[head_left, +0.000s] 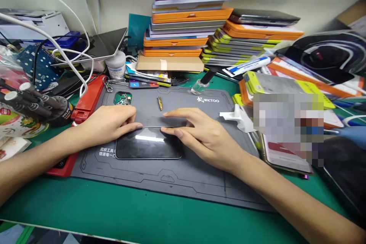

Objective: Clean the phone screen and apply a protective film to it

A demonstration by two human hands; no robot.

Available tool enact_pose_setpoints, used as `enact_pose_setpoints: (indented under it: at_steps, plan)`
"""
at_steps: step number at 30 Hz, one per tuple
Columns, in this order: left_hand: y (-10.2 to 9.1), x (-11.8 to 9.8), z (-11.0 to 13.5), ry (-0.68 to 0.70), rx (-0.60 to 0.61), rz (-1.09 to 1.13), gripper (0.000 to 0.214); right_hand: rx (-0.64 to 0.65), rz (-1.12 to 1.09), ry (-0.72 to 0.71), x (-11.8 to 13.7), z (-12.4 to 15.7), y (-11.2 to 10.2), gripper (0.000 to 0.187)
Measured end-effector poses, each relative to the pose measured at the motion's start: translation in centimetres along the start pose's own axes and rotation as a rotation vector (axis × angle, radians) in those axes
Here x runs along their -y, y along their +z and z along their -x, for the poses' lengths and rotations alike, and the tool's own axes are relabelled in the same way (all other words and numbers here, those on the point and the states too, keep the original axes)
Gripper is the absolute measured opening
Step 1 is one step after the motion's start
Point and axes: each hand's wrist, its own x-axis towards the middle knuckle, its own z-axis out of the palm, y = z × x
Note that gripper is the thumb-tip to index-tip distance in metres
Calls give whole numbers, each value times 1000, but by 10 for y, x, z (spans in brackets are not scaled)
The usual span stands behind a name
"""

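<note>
A black smartphone point(148, 145) lies flat, screen up, on a grey work mat point(200, 183), with a bright reflection across its screen. My left hand point(110, 122) is at the phone's far left corner, its fingers curled and the thumb pressing along the far edge. Over the right part of the phone is my right hand point(207, 137), fingers spread. One of its fingertips touches the phone's far edge, while another stretches past it over the mat. Just beyond the phone lies a small brass-coloured pointed bit point(159, 103). Small metal parts sit in a mat recess point(122, 98).
A glass bottle with a black cap point(201, 84) stands at the mat's far edge. Crumpled white tissue point(238, 118) lies on the right. Left are a red tool point(88, 101) and a screwdriver holder point(64, 110). Stacked boxes point(177, 42) rise behind; white cables point(63, 55) hang left.
</note>
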Motion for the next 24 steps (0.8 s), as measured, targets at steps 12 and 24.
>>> enact_pose_setpoints:
  at_steps: [12,24]
  plan:
    - [5,-1,-6,-122,-88,60,35,51,-93,61,0,1,-3,38]
    - [5,2,-6,-188,-227,422,52,191,27,-57,26,-30,15,38]
